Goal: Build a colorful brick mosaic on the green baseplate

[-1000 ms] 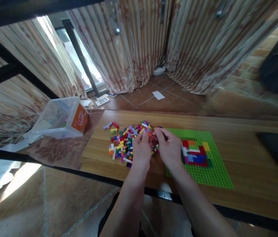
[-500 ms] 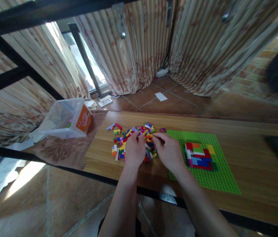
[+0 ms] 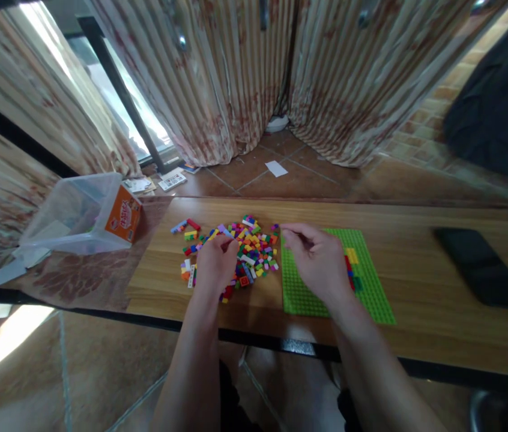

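A heap of small coloured bricks [image 3: 249, 246] lies on the wooden table [image 3: 416, 300]. My left hand [image 3: 213, 264] rests on the heap's left part with its fingers curled down into the bricks. My right hand [image 3: 319, 261] hovers over the green baseplate [image 3: 299, 294], fingertips pinched together near the plate's far left corner; what they hold is too small to make out. A flat patch of red, yellow and green bricks [image 3: 352, 264] on the plate is mostly hidden behind my right hand.
A clear plastic box with an orange label [image 3: 85, 213] lies tipped on a patterned cloth at the table's left end. A black phone [image 3: 483, 267] lies at the right. Curtains [image 3: 236, 78] hang behind, with paper scraps [image 3: 276, 168] on the tiled floor.
My right hand has left the brick heap and moved right over the baseplate, covering the built patch. My left hand slid to the heap's left side. The camera shifted right.
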